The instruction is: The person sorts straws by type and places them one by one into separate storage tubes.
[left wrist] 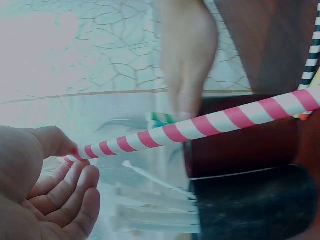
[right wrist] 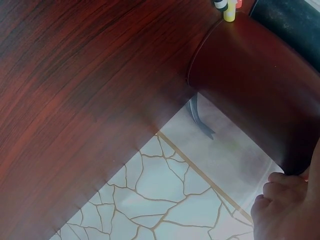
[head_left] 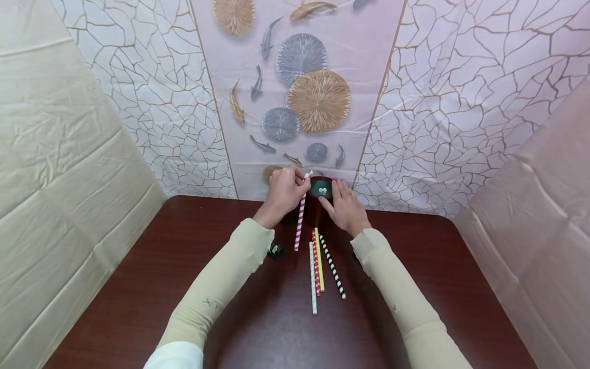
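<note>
A pink-and-white striped paper straw (head_left: pixel 299 223) hangs from my left hand (head_left: pixel 285 192), its upper end pinched between thumb and fingers. The other fingers curl loosely below it in the left wrist view. The straw slants in front of a dark red cylindrical cup (left wrist: pixel 240 152). At the cup's rim, my right hand (head_left: pixel 348 207) holds on, thumb at the front edge and fingers at the right side. White straw ends (head_left: pixel 322 190) show inside the cup, and one green-and-white end (left wrist: pixel 160 120) sticks out of its mouth. Against its left side stands a black cup (left wrist: pixel 255 202) with several white sticks (left wrist: pixel 155 212).
Lying on the dark wooden table (head_left: pixel 221 318) are a pale straw (head_left: pixel 313 279), a red dotted straw (head_left: pixel 317 266), a yellow straw (head_left: pixel 320 261) and a black-and-white straw (head_left: pixel 333 267). A small black object (head_left: pixel 275 250) lies near my left sleeve. Patterned cloth (head_left: pixel 415 154) hangs behind the table.
</note>
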The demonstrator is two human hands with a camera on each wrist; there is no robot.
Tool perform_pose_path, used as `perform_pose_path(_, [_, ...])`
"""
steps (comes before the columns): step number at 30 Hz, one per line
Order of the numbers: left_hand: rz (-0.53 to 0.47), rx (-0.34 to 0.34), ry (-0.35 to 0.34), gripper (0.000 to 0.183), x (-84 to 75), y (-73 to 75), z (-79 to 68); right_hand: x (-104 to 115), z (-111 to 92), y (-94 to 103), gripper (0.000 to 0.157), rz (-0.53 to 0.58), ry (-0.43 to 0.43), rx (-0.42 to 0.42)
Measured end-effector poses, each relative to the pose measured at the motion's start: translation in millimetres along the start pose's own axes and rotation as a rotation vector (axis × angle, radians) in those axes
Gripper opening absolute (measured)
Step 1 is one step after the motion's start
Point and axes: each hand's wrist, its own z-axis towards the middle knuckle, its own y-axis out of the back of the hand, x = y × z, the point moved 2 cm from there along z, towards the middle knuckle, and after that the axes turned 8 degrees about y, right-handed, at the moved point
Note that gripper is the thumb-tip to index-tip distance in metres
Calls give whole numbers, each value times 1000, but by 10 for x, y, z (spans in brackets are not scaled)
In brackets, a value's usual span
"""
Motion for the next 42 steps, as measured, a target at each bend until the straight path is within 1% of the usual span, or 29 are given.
perform_pose_path(6, [-79,-97,-19,14,-159,200,77,2,9,-6,85,0,-7,12])
perform_pose_path(9, [-105,-146,-57,14,-225,298,113,-4,9,-15,85,-2,-14,22])
perform_pose_path(13, [-133,-212,-124,15,-283,410,161,-7,8,-28,85,0,-17,29])
perform_pose_path(16, [-149,-245,-141,15,-322,479,197,-3,2,-24,85,3,-15,25])
perform_pose_path(22, [-158,-279,-160,16,-404,570,248,-2,-5,-16,85,-5,-15,31])
perform_pose_path(27, [-153,-296,-178,15,-448,581,279,-7,1,-19,85,6,-18,38])
perform_pose_path(32, [-150,-289,-182,14,-463,526,282,-13,3,-29,85,18,-19,30])
perform_pose_path(37, [-139,-265,-173,12,-442,449,256,-16,3,-35,86,24,-22,30])
perform_pose_path(42, [-140,-246,-140,12,-392,354,218,-16,7,-33,87,21,-23,30])
